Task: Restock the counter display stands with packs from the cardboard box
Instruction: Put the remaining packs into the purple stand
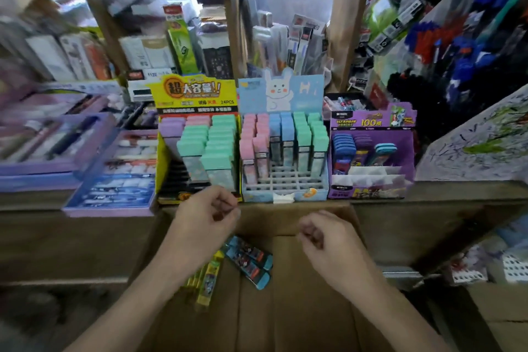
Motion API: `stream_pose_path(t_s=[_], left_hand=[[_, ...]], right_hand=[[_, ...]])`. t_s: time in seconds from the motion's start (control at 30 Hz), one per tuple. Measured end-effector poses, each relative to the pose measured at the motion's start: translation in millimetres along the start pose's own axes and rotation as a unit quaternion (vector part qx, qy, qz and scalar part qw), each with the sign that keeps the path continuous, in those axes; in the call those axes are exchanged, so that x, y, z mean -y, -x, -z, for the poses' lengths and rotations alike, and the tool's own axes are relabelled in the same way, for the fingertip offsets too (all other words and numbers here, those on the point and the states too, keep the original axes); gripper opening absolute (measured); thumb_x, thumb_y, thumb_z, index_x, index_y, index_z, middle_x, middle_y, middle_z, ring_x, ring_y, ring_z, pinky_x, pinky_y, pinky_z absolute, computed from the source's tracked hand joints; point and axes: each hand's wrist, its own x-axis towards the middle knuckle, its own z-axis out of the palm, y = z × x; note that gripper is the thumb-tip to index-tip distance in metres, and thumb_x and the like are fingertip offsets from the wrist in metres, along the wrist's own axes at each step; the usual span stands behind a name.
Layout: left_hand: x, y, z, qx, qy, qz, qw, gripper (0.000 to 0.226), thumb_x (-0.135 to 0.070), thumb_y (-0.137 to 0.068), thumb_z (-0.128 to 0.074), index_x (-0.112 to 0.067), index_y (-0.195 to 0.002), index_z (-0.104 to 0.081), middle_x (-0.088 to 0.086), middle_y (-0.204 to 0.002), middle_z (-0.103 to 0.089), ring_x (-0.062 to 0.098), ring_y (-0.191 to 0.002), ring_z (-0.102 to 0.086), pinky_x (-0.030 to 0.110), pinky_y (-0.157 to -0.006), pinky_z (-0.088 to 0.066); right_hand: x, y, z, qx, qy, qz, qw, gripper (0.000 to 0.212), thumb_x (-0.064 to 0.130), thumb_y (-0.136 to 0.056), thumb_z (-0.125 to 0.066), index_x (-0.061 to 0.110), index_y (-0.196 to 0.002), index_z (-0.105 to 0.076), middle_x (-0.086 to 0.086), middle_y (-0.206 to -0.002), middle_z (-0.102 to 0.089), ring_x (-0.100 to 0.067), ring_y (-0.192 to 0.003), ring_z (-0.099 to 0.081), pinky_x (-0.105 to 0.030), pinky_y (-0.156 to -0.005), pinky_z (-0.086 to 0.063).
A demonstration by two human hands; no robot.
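Left hand (208, 208), right hand (323, 234): curling loosely, gripping nothing, hovering over cardboard box (300, 308); blue packs (248, 260), yellow packs (208, 280) lying beneath left fingers (228, 208).

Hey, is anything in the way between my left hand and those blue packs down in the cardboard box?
Nothing visible is. The left hand hovers over the open cardboard box. The blue packs lie uncovered inside it, right by the wrist and beside the yellow packs.
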Motion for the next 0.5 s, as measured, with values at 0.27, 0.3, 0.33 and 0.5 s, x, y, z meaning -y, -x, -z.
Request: stream_pose_path(t_s=[0.27, 0.3, 0.33, 0.5], left_hand=[[65, 29, -13, 0.105, -0.129, 0.189, 0.968, 0.046, -0.041, -0.079, -0.074, -0.028, -0.117, -0.052, -0.007, -0.105, -0.052, 0.018, -0.104, -0.057, 0.031, -0.083, -0.047], [67, 32, -13, 0.108, -0.133, 0.198, 0.965, 0.046, -0.041, -0.078, -0.074, -0.028, -0.116, -0.051, -0.007, -0.103, -0.049, 0.019, -0.106, -0.057, 0.031, -0.084, -0.046], [69, 34, -14, 0.114, -0.139, 0.206, 0.962, 0.046, -0.042, -0.078, -0.074, -0.028, -0.115, -0.05, -0.007, -0.102, -0.046, 0.021, -0.109, -0.057, 0.032, -0.085, -0.045], [73, 42, -22, 0.138, -0.149, 0.238, 0.95, 0.061, -0.039, -0.077, -0.079, -0.027, -0.128, -0.047, 0.001, -0.127, -0.051, 0.024, -0.124, -0.053, 0.035, -0.102, -0.045]], right_hand=[[28, -20, -51, 0.197, 0.036, -0.058, 0.978, 0.033, 0.03, -0.096, -0.071, 0.028, -0.128, -0.063, 0.01, -0.123, -0.065, -0.005, -0.111, -0.061, -0.027, -0.093, -0.056], [31, -24, -59, 0.208, 0.04, -0.056, 0.976, 0.032, 0.031, -0.095, -0.071, 0.026, -0.126, -0.064, 0.008, -0.121, -0.067, -0.007, -0.11, -0.063, -0.03, -0.091, -0.058], [33, -27, -66, 0.218, 0.045, -0.053, 0.973, 0.029, 0.033, -0.095, -0.072, 0.025, -0.122, -0.066, 0.007, -0.118, -0.069, -0.008, -0.107, -0.064, -0.032, -0.089, -0.059], [33, -33, -103, 0.234, 0.135, -0.042, 0.962, 0.045, 0.048, -0.088, -0.074, 0.024, -0.123, -0.062, -0.001, -0.124, -0.062, -0.023, -0.121, -0.055, -0.04, -0.104, -0.047]])
